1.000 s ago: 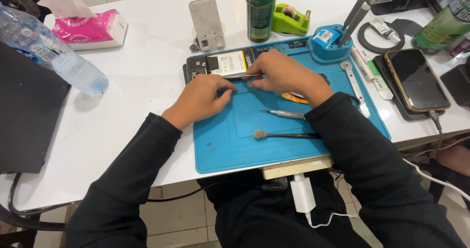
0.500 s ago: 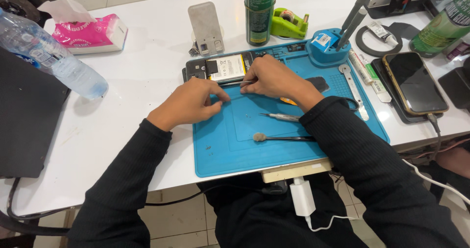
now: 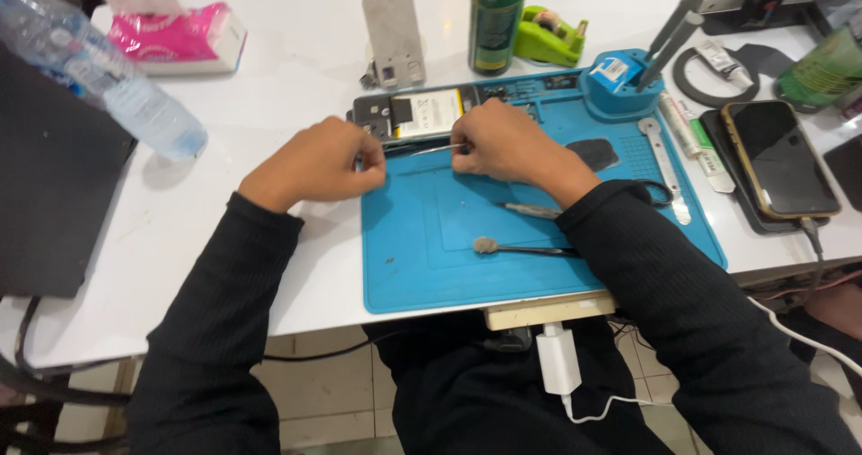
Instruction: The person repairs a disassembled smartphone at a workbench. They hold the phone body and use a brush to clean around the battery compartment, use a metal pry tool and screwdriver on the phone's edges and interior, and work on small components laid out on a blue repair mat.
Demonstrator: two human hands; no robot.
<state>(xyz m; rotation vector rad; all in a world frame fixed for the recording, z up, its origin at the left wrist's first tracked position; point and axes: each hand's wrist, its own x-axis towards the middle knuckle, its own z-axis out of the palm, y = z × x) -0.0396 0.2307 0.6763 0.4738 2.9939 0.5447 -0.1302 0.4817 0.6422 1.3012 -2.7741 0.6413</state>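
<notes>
An opened phone (image 3: 420, 114) with its back off lies at the far left edge of a blue work mat (image 3: 449, 248), its battery and board showing. My right hand (image 3: 503, 141) grips a thin metal tool (image 3: 424, 150), whose tip points left along the phone's near edge. My left hand (image 3: 319, 163) rests curled at the phone's left end, fingers touching it. Both forearms are in black sleeves.
On the mat lie a small brush (image 3: 525, 248), a metal pick (image 3: 530, 210) and a black pad (image 3: 593, 155). A plastic water bottle (image 3: 99, 78), pink tissue pack (image 3: 180, 37), green can (image 3: 496, 19), tape dispenser (image 3: 549, 37), phone stand (image 3: 395, 37) and a dark phone (image 3: 779, 157) surround it.
The view has shifted slightly. My hands stay at the opened phone; the left hand has drawn a little to the left along its edge.
</notes>
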